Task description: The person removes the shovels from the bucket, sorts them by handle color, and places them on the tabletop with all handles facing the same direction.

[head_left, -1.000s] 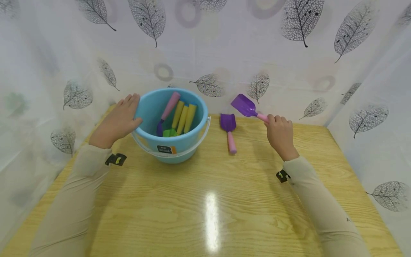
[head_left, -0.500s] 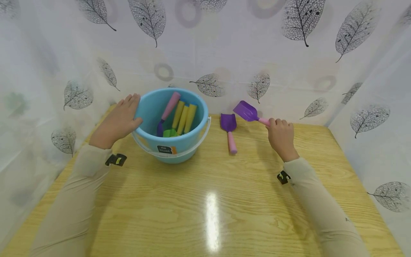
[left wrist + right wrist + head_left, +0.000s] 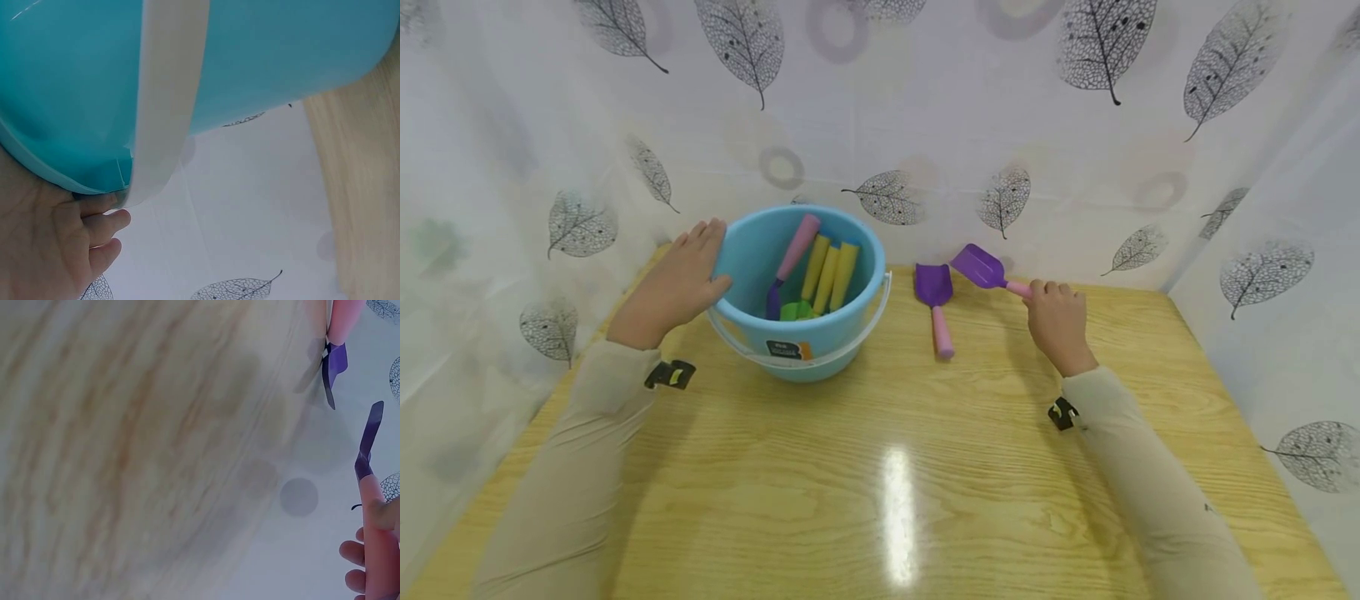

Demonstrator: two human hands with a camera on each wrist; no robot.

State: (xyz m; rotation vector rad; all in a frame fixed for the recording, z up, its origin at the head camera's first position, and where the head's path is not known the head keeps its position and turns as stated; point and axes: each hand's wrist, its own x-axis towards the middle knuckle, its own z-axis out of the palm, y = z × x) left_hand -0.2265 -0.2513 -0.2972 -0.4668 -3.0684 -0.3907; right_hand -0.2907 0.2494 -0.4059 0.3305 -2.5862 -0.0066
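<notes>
In the head view, my left hand rests against the left rim of a light-blue bucket, fingers fairly straight and thumb near the front rim. The left wrist view shows its fingertips right at the rim beside the white bail handle. My right hand grips the pink handle of a toy shovel, its purple blade raised and pointing left. A second purple toy shovel with a pink handle lies on the table, between the bucket and the held one.
Inside the bucket are a pink-handled purple tool, several yellow handles and a green piece. The wooden table meets a leaf-patterned curtain at the back and both sides.
The right hand has lowered the held shovel, its blade dropping and shifting slightly right toward the table. The left hand, bucket and lying shovel have stayed put.
</notes>
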